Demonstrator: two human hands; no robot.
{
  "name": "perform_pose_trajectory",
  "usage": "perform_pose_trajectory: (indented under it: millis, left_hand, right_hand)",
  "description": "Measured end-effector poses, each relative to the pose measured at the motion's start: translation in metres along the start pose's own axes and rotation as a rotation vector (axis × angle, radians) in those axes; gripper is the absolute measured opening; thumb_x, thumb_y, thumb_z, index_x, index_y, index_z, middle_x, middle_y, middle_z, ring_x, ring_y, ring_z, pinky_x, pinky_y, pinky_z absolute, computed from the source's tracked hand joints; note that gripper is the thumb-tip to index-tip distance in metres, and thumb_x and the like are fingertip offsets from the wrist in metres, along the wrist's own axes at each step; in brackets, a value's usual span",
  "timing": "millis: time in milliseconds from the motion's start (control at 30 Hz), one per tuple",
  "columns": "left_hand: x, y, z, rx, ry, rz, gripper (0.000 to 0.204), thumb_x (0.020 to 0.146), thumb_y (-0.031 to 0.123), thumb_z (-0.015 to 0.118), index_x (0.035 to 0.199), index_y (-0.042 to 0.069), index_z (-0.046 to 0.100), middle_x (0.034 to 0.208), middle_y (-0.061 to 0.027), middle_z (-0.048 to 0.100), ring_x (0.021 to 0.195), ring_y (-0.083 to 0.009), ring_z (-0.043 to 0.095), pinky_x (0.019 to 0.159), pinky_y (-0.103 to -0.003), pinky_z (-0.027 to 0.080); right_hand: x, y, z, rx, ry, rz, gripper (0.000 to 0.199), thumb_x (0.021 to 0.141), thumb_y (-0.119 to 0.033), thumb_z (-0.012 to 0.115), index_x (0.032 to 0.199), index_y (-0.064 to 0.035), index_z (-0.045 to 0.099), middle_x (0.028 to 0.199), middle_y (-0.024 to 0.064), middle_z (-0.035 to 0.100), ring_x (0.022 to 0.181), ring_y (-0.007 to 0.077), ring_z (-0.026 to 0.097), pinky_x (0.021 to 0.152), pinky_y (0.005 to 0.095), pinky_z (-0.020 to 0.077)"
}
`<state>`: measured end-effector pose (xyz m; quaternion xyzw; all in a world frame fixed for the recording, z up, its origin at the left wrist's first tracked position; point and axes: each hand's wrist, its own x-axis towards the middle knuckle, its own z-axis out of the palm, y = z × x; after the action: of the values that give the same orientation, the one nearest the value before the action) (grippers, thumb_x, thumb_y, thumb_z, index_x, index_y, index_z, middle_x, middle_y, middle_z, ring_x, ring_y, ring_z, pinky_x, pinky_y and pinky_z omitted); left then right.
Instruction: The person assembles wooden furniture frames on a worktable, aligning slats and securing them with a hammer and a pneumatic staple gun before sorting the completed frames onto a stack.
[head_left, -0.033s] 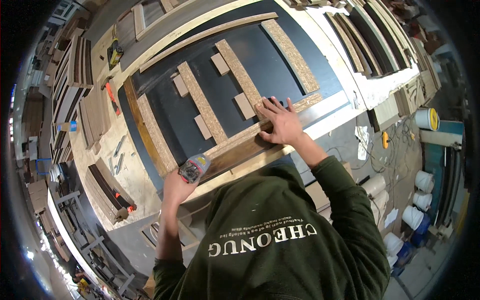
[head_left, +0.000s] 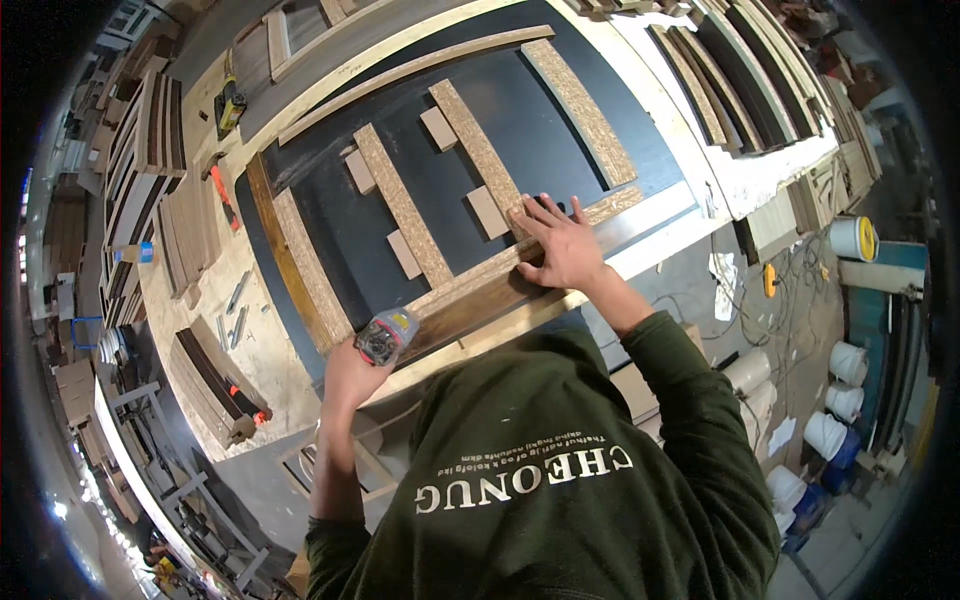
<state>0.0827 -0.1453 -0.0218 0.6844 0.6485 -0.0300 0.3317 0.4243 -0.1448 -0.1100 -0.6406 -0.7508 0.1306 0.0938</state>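
My left hand is closed round a grey and red power tool, whose exact kind I cannot make out. The tool sits at the left end of the near wooden rail. My right hand lies with fingers spread over that rail, where a chipboard strip meets it. Another chipboard strip runs parallel to its left. Beneath the strips is a dark panel. Small wooden blocks, such as one block, rest against the strips.
Around the panel spreads a pale workbench. On its left are a red-handled hammer, a yellow and black tool, metal strips and stacked boards. Long boards lie far right. White buckets and cables occupy the right-hand floor.
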Motion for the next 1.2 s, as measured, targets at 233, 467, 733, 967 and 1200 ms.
perform_pose_trajectory:
  millis: [233, 467, 733, 967, 1200]
  left_hand:
    - [-0.002, 0.013, 0.002, 0.035, -0.072, -0.030, 0.040, 0.067, 0.025, 0.078, 0.097, 0.003, 0.066, 0.085, -0.0150, 0.068, 0.081, -0.0239, 0.067, 0.070, -0.033, 0.050]
    - [0.025, 0.096, 0.015, -0.010, -0.058, 0.043, 0.040, 0.065, 0.033, 0.077, 0.088, 0.003, 0.067, 0.079, -0.0170, 0.067, 0.080, -0.0337, 0.065, 0.067, -0.036, 0.050]
    - [0.074, 0.138, 0.032, 0.046, -0.179, 0.316, 0.031, 0.069, 0.013, 0.075, 0.094, -0.001, 0.064, 0.084, -0.0120, 0.068, 0.076, -0.0157, 0.066, 0.069, -0.029, 0.051]
    - [0.076, 0.150, 0.044, -0.008, -0.164, 0.220, 0.030, 0.067, 0.011, 0.074, 0.092, -0.002, 0.065, 0.079, -0.0107, 0.068, 0.074, -0.0092, 0.062, 0.067, -0.029, 0.051]
    - [0.078, 0.146, 0.055, 0.015, -0.062, 0.087, 0.049, 0.057, 0.037, 0.078, 0.082, -0.003, 0.066, 0.073, -0.0194, 0.065, 0.068, -0.0291, 0.065, 0.065, -0.035, 0.049]
  right_hand:
    - [0.018, 0.025, -0.029, -0.018, -0.185, -0.169, 0.074, 0.069, -0.043, 0.069, 0.134, -0.0195, 0.043, 0.148, 0.0045, 0.025, 0.139, 0.0315, 0.015, 0.110, 0.0559, 0.0144]
    - [0.038, 0.071, -0.026, 0.021, -0.255, -0.415, 0.084, 0.069, -0.051, 0.069, 0.139, -0.0204, 0.036, 0.147, 0.0012, 0.029, 0.139, 0.0264, 0.018, 0.111, 0.0552, 0.0115]
    - [0.047, 0.093, -0.011, 0.274, -0.191, -0.507, 0.081, 0.063, -0.049, 0.069, 0.132, -0.0141, 0.047, 0.142, 0.0043, 0.038, 0.137, 0.0282, 0.024, 0.111, 0.0547, 0.0109]
    - [0.047, 0.096, -0.014, 0.299, -0.162, -0.512, 0.078, 0.064, -0.048, 0.067, 0.131, -0.0130, 0.047, 0.142, 0.0050, 0.037, 0.136, 0.0286, 0.026, 0.111, 0.0544, 0.0137]
    - [0.048, 0.095, -0.020, 0.279, -0.249, -0.503, 0.080, 0.067, -0.048, 0.067, 0.134, -0.0132, 0.042, 0.144, 0.0051, 0.034, 0.137, 0.0278, 0.024, 0.112, 0.0532, 0.0143]
